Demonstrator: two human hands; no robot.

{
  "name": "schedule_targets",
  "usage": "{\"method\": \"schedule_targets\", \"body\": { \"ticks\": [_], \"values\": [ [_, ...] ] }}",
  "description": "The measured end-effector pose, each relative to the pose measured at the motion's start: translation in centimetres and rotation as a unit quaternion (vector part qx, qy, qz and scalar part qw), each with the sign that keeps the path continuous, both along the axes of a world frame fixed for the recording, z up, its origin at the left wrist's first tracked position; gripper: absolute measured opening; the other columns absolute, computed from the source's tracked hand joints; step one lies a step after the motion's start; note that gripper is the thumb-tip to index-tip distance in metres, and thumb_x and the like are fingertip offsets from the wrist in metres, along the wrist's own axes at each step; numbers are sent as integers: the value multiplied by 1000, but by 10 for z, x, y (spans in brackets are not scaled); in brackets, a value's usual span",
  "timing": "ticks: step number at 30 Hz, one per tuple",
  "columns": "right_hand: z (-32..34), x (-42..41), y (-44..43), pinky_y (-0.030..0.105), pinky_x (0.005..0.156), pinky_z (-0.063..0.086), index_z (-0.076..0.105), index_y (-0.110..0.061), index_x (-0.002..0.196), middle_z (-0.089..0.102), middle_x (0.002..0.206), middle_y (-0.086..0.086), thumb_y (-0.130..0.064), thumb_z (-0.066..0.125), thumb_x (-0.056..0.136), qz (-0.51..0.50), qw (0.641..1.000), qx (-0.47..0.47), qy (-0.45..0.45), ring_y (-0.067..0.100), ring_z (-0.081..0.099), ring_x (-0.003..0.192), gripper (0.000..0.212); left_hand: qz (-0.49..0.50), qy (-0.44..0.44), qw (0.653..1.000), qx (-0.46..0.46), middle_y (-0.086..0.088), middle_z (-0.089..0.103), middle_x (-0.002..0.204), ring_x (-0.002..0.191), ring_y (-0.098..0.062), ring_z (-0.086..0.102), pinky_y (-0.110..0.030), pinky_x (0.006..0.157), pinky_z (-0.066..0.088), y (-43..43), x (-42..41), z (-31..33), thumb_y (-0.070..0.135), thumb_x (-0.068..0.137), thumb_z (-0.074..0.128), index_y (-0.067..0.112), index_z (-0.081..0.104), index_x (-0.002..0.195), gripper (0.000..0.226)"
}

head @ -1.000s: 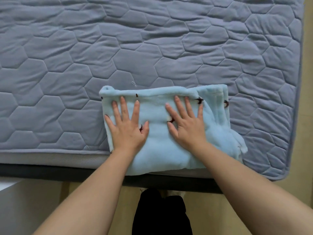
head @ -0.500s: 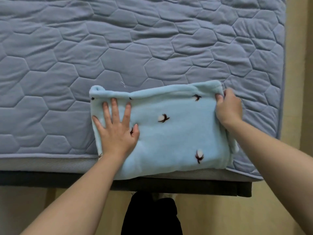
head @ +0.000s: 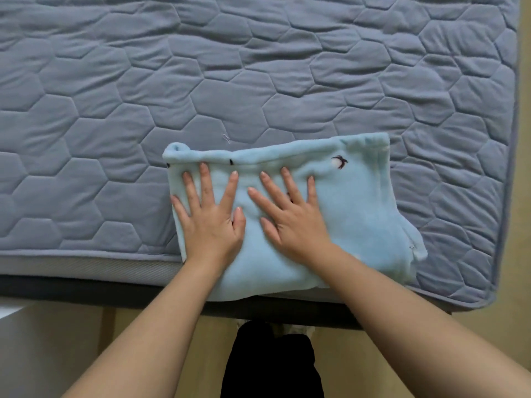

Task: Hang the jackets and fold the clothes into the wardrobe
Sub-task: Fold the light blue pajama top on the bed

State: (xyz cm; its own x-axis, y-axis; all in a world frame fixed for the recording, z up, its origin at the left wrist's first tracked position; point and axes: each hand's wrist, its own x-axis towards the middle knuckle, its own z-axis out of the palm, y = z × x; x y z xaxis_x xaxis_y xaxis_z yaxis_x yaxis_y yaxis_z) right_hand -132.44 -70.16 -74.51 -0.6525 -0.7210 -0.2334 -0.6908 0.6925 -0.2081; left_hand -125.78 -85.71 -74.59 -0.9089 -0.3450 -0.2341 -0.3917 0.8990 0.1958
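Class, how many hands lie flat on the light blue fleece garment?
2. The left hand lies on the left part of the fleece garment; the right hand lies beside it, near the middle. Neither is hidden.

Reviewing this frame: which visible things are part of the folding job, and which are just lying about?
In the job:
folded light-blue fleece garment
left hand and right hand, both pressed flat on it

Just there:
grey quilted mattress cover underneath
dark bed frame
small loose thread on the quilt
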Motion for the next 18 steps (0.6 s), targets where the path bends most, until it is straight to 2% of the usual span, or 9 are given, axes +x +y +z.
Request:
{"method": "schedule_targets", "body": {
  "ticks": [3,6,9,11,13,15,17,18],
  "values": [
    [-28,-19,21,64,111,14,35,-35,145,31,154,-2,-45,37,90,12,1000,16,20,29,26,143,56,32,-13,999,-9,-11,-6,159,144,-39,-6,-68,107,6,0,-9,-21,43,84,33,39,14,149,68],
    [-41,-31,61,61,113,11,24,-34,149,22,157,2,-50,31,90,-90,995,52,2,28,19,145,61,72,-19,997,-9,-15,-3,158,143,-43,3,-67,105,17,-2,-10,-31,47,82,34,34,12,150,72],
    [-34,-35,95,55,115,4,5,-31,152,9,160,4,-56,14,90,-183,975,127,-27,22,7,147,67,111,-16,994,5,-18,2,157,133,-46,24,-58,100,32,-6,-9,-25,51,85,38,25,10,151,76],
    [-25,-33,100,59,112,3,-1,-28,152,4,161,2,-54,14,93,-203,964,170,-33,19,2,147,66,178,26,980,83,-22,18,151,123,-42,37,-50,96,37,-12,-9,-16,51,86,46,21,10,151,79],
    [-14,-28,96,62,111,5,1,-22,152,3,161,2,-48,18,97,-227,951,208,-43,18,1,147,64,277,44,934,219,-16,42,136,116,-34,48,-40,90,41,-24,-3,-6,53,84,58,18,20,147,81],
    [2,-22,86,61,111,7,3,-15,152,5,160,4,-38,21,99,-258,936,228,-71,21,4,146,61,384,6,843,377,-6,60,119,109,-27,59,-33,82,46,-41,7,7,53,78,67,15,43,133,71],
    [21,-17,73,58,113,10,3,-10,151,6,159,7,-27,27,98,-274,928,230,-105,25,7,145,60,440,-101,739,501,-7,69,109,99,-26,66,-37,83,52,-52,17,24,51,77,69,14,58,120,58],
    [26,-14,68,55,114,11,2,-9,151,4,159,7,-22,29,97,-278,924,228,-126,26,8,145,61,447,-140,706,531,-10,70,106,97,-28,67,-41,87,53,-53,20,28,49,77,69,13,62,116,54]
  ]
}}
